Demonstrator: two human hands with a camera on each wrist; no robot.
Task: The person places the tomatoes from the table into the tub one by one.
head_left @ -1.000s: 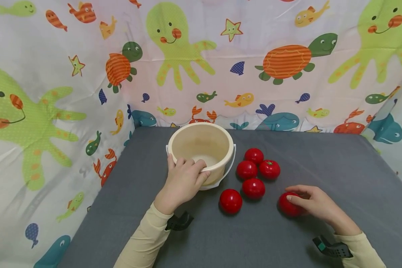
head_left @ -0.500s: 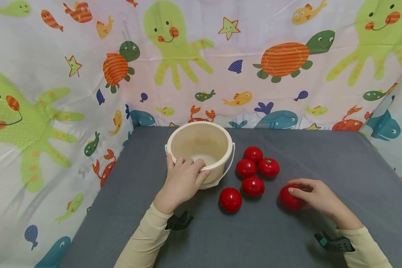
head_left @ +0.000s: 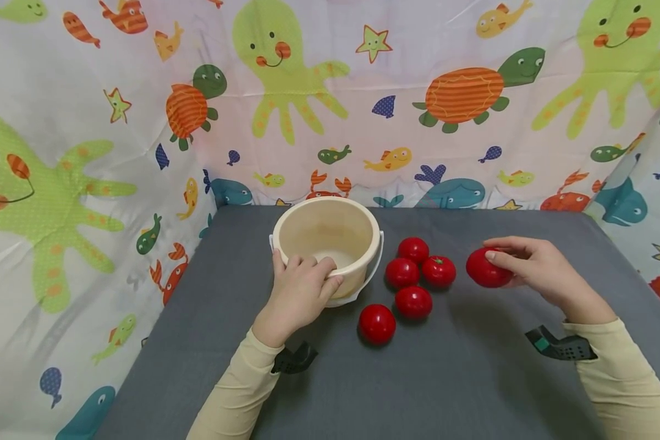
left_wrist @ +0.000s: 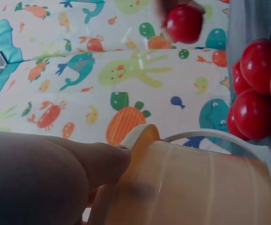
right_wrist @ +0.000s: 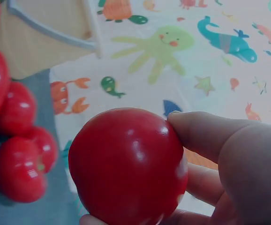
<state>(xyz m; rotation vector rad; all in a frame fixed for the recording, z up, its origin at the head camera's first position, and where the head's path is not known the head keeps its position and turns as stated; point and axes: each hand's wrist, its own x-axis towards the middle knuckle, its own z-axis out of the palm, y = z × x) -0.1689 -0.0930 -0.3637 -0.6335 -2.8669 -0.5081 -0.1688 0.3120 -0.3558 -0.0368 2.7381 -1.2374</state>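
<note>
My left hand grips the near rim of a cream plastic bucket that stands on the grey table; the left wrist view shows my fingers on the bucket's wall. My right hand holds a red tomato lifted above the table, to the right of the others; in the right wrist view the tomato sits pinched between thumb and fingers. Several red tomatoes lie in a cluster just right of the bucket, one nearer to me.
A sea-creature patterned curtain walls the table at the back and both sides. The bucket's white handle hangs down on its right. Black wrist cameras sit on both cream sleeves.
My right hand has lifted its tomato off the table and carried it up and away from me. The left hand stays on the bucket's rim.
</note>
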